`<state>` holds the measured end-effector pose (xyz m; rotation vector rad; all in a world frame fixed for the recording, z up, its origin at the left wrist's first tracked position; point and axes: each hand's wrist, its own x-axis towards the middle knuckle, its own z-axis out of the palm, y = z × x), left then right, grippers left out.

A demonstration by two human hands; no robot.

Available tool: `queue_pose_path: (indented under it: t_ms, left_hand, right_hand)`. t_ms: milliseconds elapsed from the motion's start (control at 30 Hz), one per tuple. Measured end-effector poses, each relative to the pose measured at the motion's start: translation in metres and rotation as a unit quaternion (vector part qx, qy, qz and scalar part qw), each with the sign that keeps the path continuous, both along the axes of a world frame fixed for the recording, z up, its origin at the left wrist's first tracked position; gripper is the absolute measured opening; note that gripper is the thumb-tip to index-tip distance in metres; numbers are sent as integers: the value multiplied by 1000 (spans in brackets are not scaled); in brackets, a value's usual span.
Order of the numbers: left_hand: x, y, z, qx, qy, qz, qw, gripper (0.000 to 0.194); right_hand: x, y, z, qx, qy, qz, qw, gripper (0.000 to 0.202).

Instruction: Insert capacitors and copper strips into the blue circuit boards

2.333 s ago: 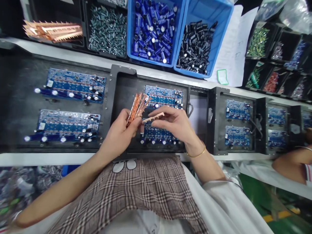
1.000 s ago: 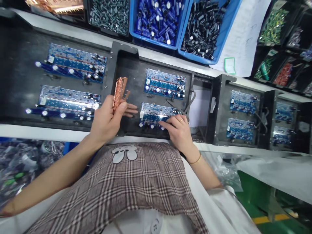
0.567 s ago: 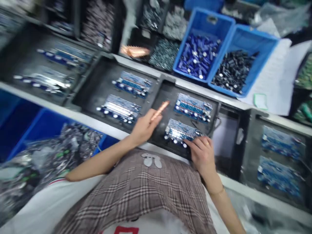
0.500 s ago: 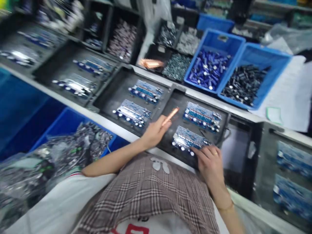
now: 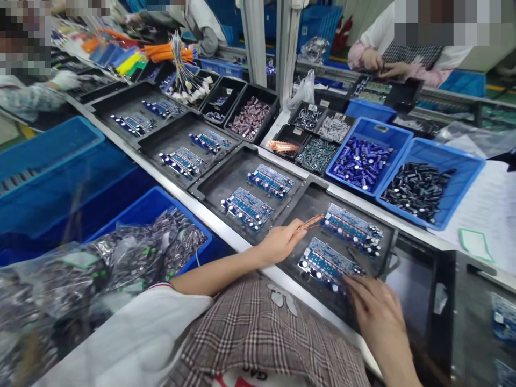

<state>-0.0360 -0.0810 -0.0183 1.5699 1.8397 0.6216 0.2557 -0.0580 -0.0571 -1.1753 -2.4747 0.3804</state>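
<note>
My left hand (image 5: 282,241) is closed round a small bundle of thin copper-coloured strips (image 5: 312,221), whose ends point toward the upper circuit board (image 5: 352,228) in the black tray in front of me. Below that board lies a second blue circuit board (image 5: 328,263) with rows of small round capacitors along its near edge. My right hand (image 5: 374,306), smeared by motion, is at this lower board's right end; whether its fingers hold or touch anything cannot be made out. A thin dark object (image 5: 358,259) lies between the two boards, close to the right fingers.
More black trays (image 5: 213,180) with boards run off to the left. Behind stand bins of parts, including a blue bin of blue capacitors (image 5: 360,161), a blue bin of black parts (image 5: 419,188) and a bin of copper strips (image 5: 282,146). Bagged parts (image 5: 141,242) lie left. Co-workers (image 5: 397,67) sit beyond.
The camera view has tilted up, bringing co-workers into sight. My left hand still grips the copper strips, now nearer the upper board. My right hand has shifted slightly rightward along the lower board.
</note>
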Motion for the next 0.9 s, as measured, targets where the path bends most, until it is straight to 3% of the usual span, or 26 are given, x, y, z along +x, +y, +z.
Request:
queue_pose_path:
  t_ms: [67, 167, 233, 300, 367, 433, 567, 667, 800, 900]
  left_hand:
    - [-7, 2, 1, -6, 53, 41, 998, 43]
    - [-21, 6, 0, -25, 136, 99, 985, 53]
    - [-29, 9, -4, -37, 179, 105, 977, 62]
    - [-33, 13, -8, -46, 211, 96, 972, 55]
    - [-32, 16, -10, -49, 236, 93, 966, 41]
    - [-28, 18, -11, -45, 253, 101, 961, 35]
    - [-26, 20, -1, -39, 268, 118, 956, 35]
    - [-41, 21, 14, -31, 272, 129, 953, 38]
    - [-93, 18, 40, -8, 291, 167, 942, 42]
    - [-150, 13, 58, -3, 310, 176, 934, 48]
  right_hand:
    - [18, -6, 2, -13, 41, -150, 988, 38]
    - [36, -11, -2, -109, 72, -342, 931, 72]
    - [35, -10, -8, -237, 145, -371, 886, 89]
    - [24, -7, -12, -343, 242, -368, 830, 97]
    - [11, -3, -14, -376, 307, -375, 790, 98]
    - [4, -1, -11, -380, 349, -376, 770, 95]
    - [10, -4, 8, -367, 386, -373, 760, 88]
    - [14, -6, 32, -352, 391, -355, 773, 87]
    - [-23, 2, 55, -339, 389, -245, 821, 91]
    - [-85, 12, 50, -326, 365, -163, 857, 92]
